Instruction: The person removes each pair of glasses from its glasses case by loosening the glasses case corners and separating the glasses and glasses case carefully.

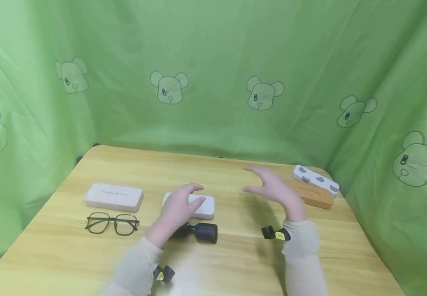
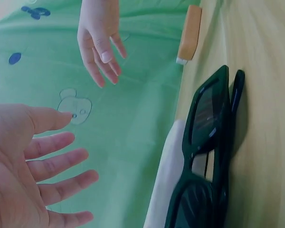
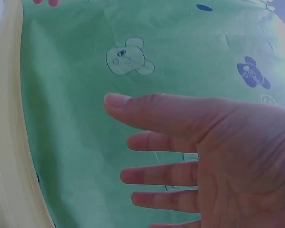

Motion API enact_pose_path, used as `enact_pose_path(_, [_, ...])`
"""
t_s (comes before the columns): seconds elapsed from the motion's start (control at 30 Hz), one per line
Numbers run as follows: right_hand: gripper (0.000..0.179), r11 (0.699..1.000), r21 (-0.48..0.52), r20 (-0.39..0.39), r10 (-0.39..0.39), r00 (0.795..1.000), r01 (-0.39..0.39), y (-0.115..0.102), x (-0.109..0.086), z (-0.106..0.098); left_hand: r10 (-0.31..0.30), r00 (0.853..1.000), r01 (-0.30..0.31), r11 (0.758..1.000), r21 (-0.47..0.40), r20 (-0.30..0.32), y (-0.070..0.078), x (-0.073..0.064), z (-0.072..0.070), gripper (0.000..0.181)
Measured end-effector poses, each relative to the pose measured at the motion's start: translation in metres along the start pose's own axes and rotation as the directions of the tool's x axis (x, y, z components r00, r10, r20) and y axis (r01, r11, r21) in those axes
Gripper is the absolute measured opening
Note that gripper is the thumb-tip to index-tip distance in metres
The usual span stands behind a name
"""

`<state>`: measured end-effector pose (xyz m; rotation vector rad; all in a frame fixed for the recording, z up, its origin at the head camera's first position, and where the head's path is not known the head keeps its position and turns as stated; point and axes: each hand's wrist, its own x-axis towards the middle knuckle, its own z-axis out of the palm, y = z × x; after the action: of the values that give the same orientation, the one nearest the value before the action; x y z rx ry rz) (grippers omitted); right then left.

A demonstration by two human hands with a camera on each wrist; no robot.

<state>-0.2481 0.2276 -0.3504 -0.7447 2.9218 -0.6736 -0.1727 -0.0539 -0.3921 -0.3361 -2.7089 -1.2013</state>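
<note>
Basically, black sunglasses (image 1: 206, 232) sit on the tabletop (image 1: 235, 263), well in from the left edge, just nearside of a white glasses case (image 1: 204, 209). Probably light, stiff, slick, lenses easily scratched; best held by the frame's outer ends. Left hand (image 1: 178, 205) hovers above them, thumb toward the right edge, fingers spread, holding nothing. Right hand (image 1: 274, 188) raised too, nearest the orange glasses case (image 1: 313, 194) by the far right corner, fingers apart, empty.

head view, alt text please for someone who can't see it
A person's left hand and right hand hover, empty, above a wooden table holding black-framed glasses, dark sunglasses and four cases, with a green curtain behind.
</note>
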Motion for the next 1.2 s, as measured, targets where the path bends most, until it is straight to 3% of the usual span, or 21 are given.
enact_pose_path(0.2, [0.072, 1.0, -0.007, -0.015, -0.001, 1.0, 0.001, 0.02, -0.009, -0.01, 0.018, 1.0, -0.018, 0.998, 0.052, 0.013, 0.015, 0.01, 0.008, 0.039])
enact_pose_path(0.43, [0.076, 0.995, -0.093, -0.07, 0.037, 0.997, -0.044, 0.042, -0.025, -0.03, 0.106, 0.994, -0.103, 0.991, 0.09, -0.02, 0.03, 0.024, 0.018, 0.041])
enact_pose_path(0.67, [0.078, 0.991, -0.1, -0.117, 0.072, 0.991, -0.084, 0.069, -0.047, -0.047, 0.181, 0.984, -0.18, 0.976, 0.126, 0.007, 0.047, 0.035, 0.032, 0.048])
enact_pose_path(0.83, [0.082, 0.985, -0.104, -0.129, 0.125, 0.984, -0.139, 0.087, -0.063, -0.056, 0.188, 0.982, -0.19, 0.971, 0.143, 0.025, 0.058, 0.04, 0.046, 0.051])
enact_pose_path(1.07, [0.079, 0.984, -0.149, -0.16, 0.07, 0.985, -0.095, 0.117, -0.075, -0.06, 0.172, 0.983, -0.179, 0.971, 0.158, 0.056, 0.075, 0.049, 0.064, 0.057])
enact_pose_path(1.2, [0.085, 0.978, -0.165, -0.123, 0.112, 0.986, -0.131, 0.134, -0.079, -0.061, 0.164, 0.983, -0.176, 0.969, 0.175, 0.084, 0.086, 0.056, 0.076, 0.06])
